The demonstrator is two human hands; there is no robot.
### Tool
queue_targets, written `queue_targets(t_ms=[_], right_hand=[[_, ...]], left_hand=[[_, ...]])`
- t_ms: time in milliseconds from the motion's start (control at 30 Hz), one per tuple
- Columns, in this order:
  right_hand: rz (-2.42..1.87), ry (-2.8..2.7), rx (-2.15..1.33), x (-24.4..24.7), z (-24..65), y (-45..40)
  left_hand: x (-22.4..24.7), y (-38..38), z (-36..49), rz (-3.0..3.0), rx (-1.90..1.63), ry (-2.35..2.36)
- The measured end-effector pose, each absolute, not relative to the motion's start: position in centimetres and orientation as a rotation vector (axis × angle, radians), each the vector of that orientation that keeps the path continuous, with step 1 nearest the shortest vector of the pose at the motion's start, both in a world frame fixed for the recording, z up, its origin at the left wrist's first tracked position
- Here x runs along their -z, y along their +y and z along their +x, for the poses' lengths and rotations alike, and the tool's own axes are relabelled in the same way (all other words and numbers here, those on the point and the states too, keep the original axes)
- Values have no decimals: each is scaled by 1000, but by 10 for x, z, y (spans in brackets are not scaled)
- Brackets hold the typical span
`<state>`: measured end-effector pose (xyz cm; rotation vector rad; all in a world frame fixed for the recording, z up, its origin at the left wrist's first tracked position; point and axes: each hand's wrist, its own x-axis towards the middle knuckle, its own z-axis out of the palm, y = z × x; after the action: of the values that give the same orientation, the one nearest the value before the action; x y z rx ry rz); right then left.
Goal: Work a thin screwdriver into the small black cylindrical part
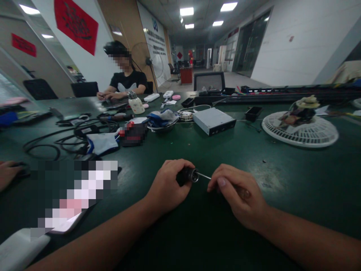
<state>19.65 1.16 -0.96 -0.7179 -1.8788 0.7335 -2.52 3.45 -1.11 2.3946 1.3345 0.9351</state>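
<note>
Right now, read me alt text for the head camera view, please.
Two bare hands work over a dark green workbench: the left hand grips a black cylindrical part with a metal collar, while the right hand holds a thin metal shaft reaching toward it. Beyond lie black cables, a silver metal box and a round white fan guard; a person sits across the bench.

Nothing legible: red banner (76,26) on wall has dark characters, too blurred to read; smaller red sign (24,44) likewise; white wall board (153,45) shows logo + print, too small/skewed
</note>
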Motion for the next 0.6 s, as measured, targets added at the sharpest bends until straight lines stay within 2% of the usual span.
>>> queue_targets(t_ms=[100, 267, 467, 600], right_hand=[[-575, -1979, -817, 10, 197, 11], [-692, -1878, -730, 13, 197, 11], [-555, -2067, -812, 8, 196, 11], [-630, -2006, -741, 10, 196, 10]], left_hand=[[11, 35, -26, 2400, -955, 1319], [12, 35, -26, 2464, -875, 1214], [12, 36, -26, 2464, -877, 1207], [12, 36, -26, 2512, -845, 1126]])
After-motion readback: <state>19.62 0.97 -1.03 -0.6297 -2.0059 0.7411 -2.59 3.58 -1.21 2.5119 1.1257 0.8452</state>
